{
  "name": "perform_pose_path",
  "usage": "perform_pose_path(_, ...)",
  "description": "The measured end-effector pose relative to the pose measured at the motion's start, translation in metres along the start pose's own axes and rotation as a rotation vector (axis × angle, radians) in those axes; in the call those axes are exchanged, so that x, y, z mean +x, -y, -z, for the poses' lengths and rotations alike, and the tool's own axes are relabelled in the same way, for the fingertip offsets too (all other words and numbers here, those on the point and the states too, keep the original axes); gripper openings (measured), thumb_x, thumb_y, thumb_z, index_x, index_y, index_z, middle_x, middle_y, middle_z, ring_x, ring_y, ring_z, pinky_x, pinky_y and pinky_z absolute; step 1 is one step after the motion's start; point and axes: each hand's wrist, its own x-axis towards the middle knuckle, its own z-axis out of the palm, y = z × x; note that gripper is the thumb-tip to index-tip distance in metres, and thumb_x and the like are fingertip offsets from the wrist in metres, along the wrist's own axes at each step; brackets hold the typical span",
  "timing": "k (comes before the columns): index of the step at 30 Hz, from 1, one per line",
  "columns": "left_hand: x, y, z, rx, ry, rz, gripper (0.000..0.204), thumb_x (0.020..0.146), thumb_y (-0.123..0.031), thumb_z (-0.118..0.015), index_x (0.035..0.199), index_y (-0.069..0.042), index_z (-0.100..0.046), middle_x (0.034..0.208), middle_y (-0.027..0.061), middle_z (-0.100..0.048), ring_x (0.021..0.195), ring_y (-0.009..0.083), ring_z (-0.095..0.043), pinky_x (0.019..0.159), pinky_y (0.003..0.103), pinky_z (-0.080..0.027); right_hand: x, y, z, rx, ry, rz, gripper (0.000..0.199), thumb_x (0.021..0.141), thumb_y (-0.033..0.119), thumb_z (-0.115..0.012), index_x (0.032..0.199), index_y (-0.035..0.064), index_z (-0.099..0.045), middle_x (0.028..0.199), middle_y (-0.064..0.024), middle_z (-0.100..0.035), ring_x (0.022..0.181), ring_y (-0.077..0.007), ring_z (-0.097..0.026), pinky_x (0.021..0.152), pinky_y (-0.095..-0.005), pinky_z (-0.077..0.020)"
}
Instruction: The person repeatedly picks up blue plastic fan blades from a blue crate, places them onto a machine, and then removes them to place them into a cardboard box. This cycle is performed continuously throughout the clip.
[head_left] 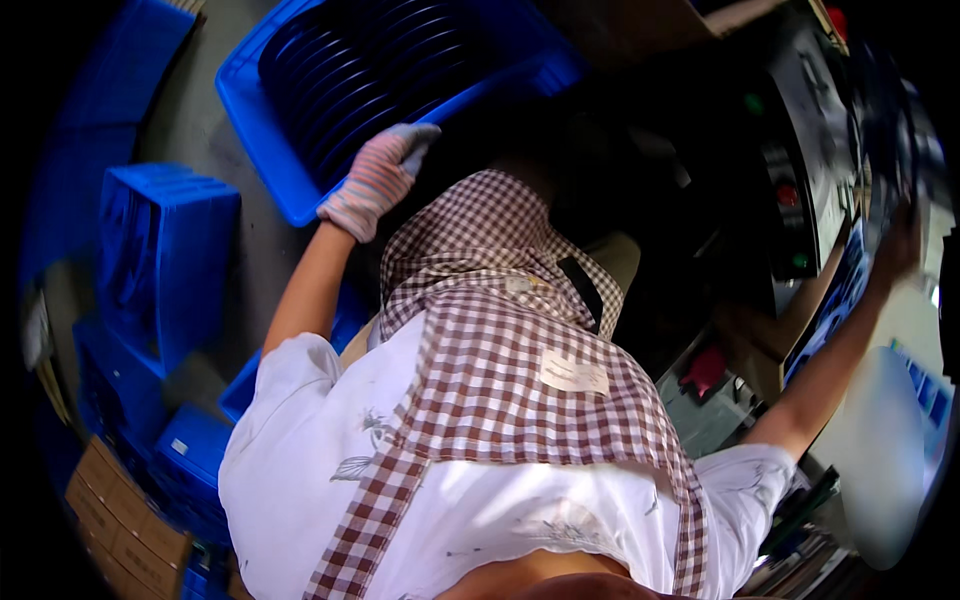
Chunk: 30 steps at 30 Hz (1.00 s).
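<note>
My left hand [376, 178] wears a striped pink-and-grey knit glove and is at the near rim of a large blue crate [272, 180]. Its fingers are drawn together, and nothing shows between them. Inside the crate stand rows of thin, dark, round-edged pieces [365, 70], packed close together. Far out to the right stretches my right arm, and my right hand [898, 245] is in shadow and smeared by motion. Next to it is a dark, blurred object [895, 130]; whether the hand holds it I cannot tell.
A dark machine with a control panel carrying a red button [787, 194] stands on the right. More blue crates [195, 265] are stacked at left, with brown cardboard boxes [125, 515] below them. A pink-red item [705, 370] lies on a grey surface beside the machine.
</note>
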Motion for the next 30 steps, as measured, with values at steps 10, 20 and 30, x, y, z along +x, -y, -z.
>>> perform_pose_path(10, 0.059, 0.101, -0.007, 0.151, 0.295, 0.443, 0.033, 0.095, -0.008, -0.05, 0.125, -0.017, -0.061, 0.12, 0.0108, -0.065, 0.112, 0.0274, -0.06, 0.098, 0.037, -0.047, -0.004, 0.19, -0.017, 0.485, 0.253, -0.195, 0.029, 0.092, 0.017, -0.059, 0.114, -0.0021, -0.061, 0.099, -0.0119, -0.069, 0.081, -0.0165, -0.066, 0.068, -0.025, -0.0496)
perform_pose_path(20, 0.092, 0.145, -0.043, -0.25, 0.435, 0.719, 0.041, 0.098, -0.009, -0.044, 0.139, -0.005, -0.045, 0.123, 0.0109, -0.064, 0.104, 0.0234, -0.063, 0.09, 0.032, -0.051, 0.036, 0.277, -0.153, 0.844, 0.777, 0.263, 0.031, 0.089, 0.006, -0.063, 0.117, -0.0072, -0.061, 0.107, -0.0207, -0.068, 0.094, -0.026, -0.068, 0.083, -0.0347, -0.0575)
perform_pose_path(30, 0.129, 0.141, -0.045, 0.174, 0.45, 0.282, 0.034, 0.093, -0.015, -0.052, 0.126, -0.02, -0.061, 0.108, 0.0096, -0.069, 0.102, 0.0275, -0.065, 0.093, 0.038, -0.05, 0.055, 0.311, -0.133, 0.951, 0.952, 0.358, 0.028, 0.083, -0.005, -0.061, 0.111, -0.0035, -0.066, 0.1, -0.016, -0.068, 0.084, -0.0221, -0.066, 0.073, -0.0304, -0.0537)
